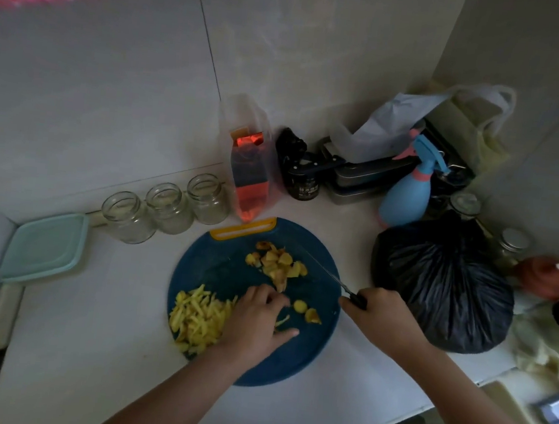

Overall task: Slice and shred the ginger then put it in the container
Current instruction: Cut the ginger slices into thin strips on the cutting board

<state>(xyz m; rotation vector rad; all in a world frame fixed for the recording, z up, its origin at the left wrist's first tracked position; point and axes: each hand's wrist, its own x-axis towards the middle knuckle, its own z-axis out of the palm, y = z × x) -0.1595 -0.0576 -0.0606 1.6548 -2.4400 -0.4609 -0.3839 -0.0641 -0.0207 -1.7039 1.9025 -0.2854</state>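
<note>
**Three Ginger Groups on the Board: Shredding in Progress**

Three groups of ginger lie on the blue cutting board [230,269]. The ginger shreds [196,320] form a pale yellow pile of thin sticks at the near left. The ginger slices [278,263] lie in a loose far heap, yellow with browner edges. Two small pieces [305,310] sit apart between the hands.

The left hand [256,320] rests on the board with fingers curled beside the shreds. Whether it pinches a piece cannot be determined. The right hand [378,312] grips the handle of the knife [323,271], with the blade angled over the slices.

Recommended procedure:
1. Stack a few slices flat.
2. Tuck the fingertips back.
3. Cut narrow, even strips.
4. Keep the finished shreds clear of the blade.

The teal container [43,249], probably the destination, stands lidded on the desk [84,346], well apart to the left.
</note>
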